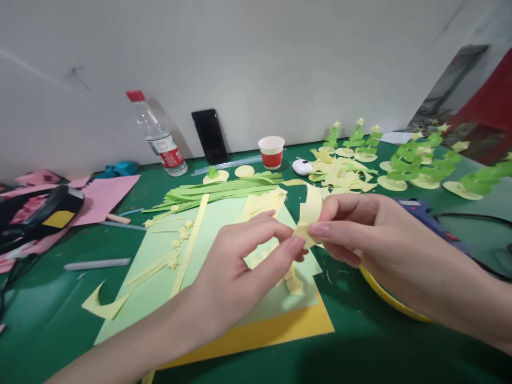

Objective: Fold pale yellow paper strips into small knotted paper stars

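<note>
Between both hands is a pale yellow paper strip (310, 207), folded near its lower end, with its upper end curling free. My left hand (240, 264) pinches the folded end between thumb and fingers. My right hand (372, 232) grips the strip just beside it, thumb in front. Under the hands lie light green paper sheets (224, 224) with pale yellow paper pieces (266, 201) on them. Thin strips and small folded pieces (176, 253) rest on the sheet's left part. A long yellow strip (192, 242) crosses it. A yellow sheet (296, 324) sticks out below.
Green paper strips (220, 191), a paper cup (272, 160), a phone (210, 136) and a bottle (166, 146) stand or lie along the wall. Several green paper plants (424, 165) fill the back right. A blue glue gun (436, 224) and yellow ring (392, 301) are beside my right arm.
</note>
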Available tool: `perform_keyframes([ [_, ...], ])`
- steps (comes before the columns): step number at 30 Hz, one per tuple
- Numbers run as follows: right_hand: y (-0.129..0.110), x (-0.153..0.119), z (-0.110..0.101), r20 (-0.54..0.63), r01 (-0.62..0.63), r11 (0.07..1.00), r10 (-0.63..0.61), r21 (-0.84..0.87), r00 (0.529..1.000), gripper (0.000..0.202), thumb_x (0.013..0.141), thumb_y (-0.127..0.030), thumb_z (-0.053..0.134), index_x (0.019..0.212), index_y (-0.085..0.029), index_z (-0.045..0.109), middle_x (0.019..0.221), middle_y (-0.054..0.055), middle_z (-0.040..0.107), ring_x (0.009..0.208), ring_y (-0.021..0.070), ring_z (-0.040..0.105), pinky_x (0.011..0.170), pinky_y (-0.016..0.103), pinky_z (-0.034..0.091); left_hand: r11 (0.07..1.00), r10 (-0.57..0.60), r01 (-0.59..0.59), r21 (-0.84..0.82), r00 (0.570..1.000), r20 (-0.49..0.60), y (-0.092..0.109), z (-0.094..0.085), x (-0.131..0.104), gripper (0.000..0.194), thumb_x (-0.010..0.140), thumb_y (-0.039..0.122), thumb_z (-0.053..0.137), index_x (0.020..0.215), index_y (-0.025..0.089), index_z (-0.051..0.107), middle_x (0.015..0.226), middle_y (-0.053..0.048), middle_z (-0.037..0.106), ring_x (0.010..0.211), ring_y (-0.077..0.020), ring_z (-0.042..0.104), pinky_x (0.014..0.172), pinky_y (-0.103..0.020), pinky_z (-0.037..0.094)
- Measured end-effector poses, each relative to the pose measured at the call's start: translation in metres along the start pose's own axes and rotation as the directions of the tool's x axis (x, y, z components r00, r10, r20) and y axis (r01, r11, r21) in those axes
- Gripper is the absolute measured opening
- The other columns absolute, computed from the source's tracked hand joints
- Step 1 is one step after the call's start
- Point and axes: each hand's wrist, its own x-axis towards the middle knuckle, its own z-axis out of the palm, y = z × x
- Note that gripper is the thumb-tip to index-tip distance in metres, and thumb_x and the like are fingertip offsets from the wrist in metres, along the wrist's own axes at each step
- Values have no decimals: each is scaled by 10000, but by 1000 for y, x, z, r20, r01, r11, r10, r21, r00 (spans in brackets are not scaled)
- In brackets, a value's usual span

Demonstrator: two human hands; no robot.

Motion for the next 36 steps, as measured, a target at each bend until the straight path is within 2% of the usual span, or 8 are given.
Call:
perform_keyframes([
  [4,1,-5,2,7,-46,999,46,15,999,220,658,-144,680,486,-178,547,435,-83,369,423,33,266,388,130,261,991,115,-117,66,993,22,-2,0,-1,266,870,135,451,624,153,551,570,38,545,572,-83,530,977,-240,389],
  [8,-1,-8,5,14,-92,996,93,-19,996,256,691,-175,635,473,-173,500,426,-78,365,416,38,268,378,144,252,980,196,-198,38,980,32,-1,-2,-2,258,848,76,445,618,144,540,560,37,529,557,-82,502,1004,-283,371],
  [14,-4,-9,8,5,-127,988,127,87,992,219,604,-143,691,476,-178,517,429,-85,337,409,41,245,360,147,232,987,160,-160,-4,986,-39,-3,4,-7,179,841,143,525,666,165,555,630,15,615,597,-108,543,982,-333,396],
  [19,-3,-9,8,36,-146,985,144,94,989,212,623,-151,686,491,-179,523,433,-83,343,413,46,286,373,148,246,993,114,-114,9,993,-5,-2,3,-8,188,845,140,502,666,174,543,621,16,601,597,-119,551,1018,-352,368],
  [24,-2,-7,7,60,-141,987,136,80,989,217,642,-155,688,501,-175,524,446,-93,297,419,42,227,382,139,253,995,76,-71,-75,994,75,-2,-1,-6,293,877,104,384,664,191,565,682,31,657,641,-109,601,1070,-334,295],
  [29,-1,-7,3,32,-139,990,139,-14,990,230,673,-181,672,507,-170,513,447,-85,342,427,43,249,386,144,248,994,88,-86,-66,996,32,-3,-1,-4,283,845,122,398,595,198,509,573,44,553,550,-102,521,1026,-327,337],
  [32,0,-6,1,60,-65,995,70,-72,996,213,728,-197,633,532,-180,554,460,-71,375,438,50,296,393,157,266,996,51,-51,-74,999,4,-2,-1,-2,291,823,112,400,551,199,454,539,52,503,547,-101,501,972,-307,373],
  [36,0,-4,0,53,189,954,-182,-231,982,204,788,-172,549,595,-201,609,517,-53,459,456,63,398,414,178,346,983,-79,76,-167,997,-15,-3,-2,0,301,831,157,415,535,196,460,555,40,528,582,-117,511,766,-274,444],
])
